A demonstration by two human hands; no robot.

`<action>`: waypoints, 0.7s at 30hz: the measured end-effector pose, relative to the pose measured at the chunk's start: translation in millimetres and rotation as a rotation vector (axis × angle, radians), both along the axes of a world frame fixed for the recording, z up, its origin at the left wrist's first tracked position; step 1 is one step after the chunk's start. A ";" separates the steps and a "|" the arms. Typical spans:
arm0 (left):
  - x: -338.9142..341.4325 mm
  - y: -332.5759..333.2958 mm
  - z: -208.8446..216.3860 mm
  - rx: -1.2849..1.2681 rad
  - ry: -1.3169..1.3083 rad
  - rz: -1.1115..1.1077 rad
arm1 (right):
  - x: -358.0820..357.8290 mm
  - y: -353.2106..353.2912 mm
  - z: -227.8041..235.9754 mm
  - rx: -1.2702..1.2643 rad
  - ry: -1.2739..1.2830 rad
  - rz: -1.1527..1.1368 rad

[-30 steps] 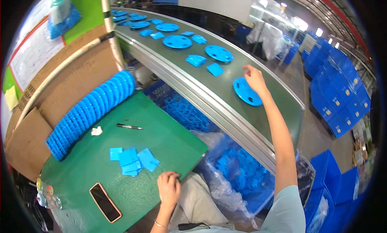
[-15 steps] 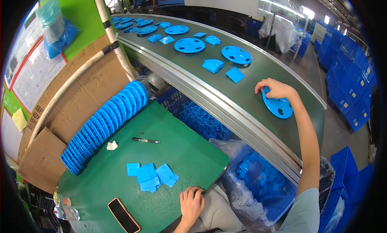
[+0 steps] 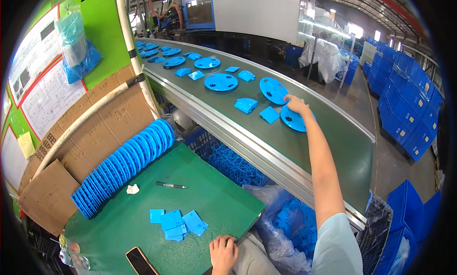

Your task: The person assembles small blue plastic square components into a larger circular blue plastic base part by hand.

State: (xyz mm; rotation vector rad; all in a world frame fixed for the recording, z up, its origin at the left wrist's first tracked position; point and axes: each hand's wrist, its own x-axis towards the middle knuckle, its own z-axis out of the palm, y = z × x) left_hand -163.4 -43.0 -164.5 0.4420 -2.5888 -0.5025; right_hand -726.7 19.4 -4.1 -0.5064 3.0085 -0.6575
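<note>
My right hand (image 3: pixel 296 105) reaches over the conveyor belt, closed on the edge of a round blue plastic disc with holes (image 3: pixel 292 120). Its fingertips meet the rim of a second blue disc (image 3: pixel 273 90), which lies on the belt just to the left. Beside them on the belt are a flat blue square plate (image 3: pixel 270 115) and a curved blue cover (image 3: pixel 246 105). My left hand (image 3: pixel 223 252) rests on the near edge of the green table (image 3: pixel 209 194), its fingers loosely bent and holding nothing. A small pile of blue square plates (image 3: pixel 172 222) lies just beyond it.
A long row of stacked blue discs (image 3: pixel 124 161) leans along cardboard at the table's left. A pen (image 3: pixel 171 185) and a phone (image 3: pixel 141 262) lie on the table. Below the belt stand a plastic-lined bin of blue pieces (image 3: pixel 295 225) and a crate of thin blue scraps (image 3: pixel 233 163).
My right hand has moved left and away along the belt with the disc, up to the second disc. My left hand stays at the table edge. The view has tilted up slightly.
</note>
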 end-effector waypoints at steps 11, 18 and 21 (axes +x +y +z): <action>4.8 0.3 4.1 -0.057 0.033 -0.033 | 110.4 115.7 62.6 -0.058 0.591 -0.128; -34.2 49.8 65.2 1.214 0.525 -0.429 | 279.7 130.3 71.3 -0.873 0.508 0.167; -40.7 82.7 83.5 1.115 0.576 -0.708 | 343.4 119.1 28.8 -0.998 0.123 0.194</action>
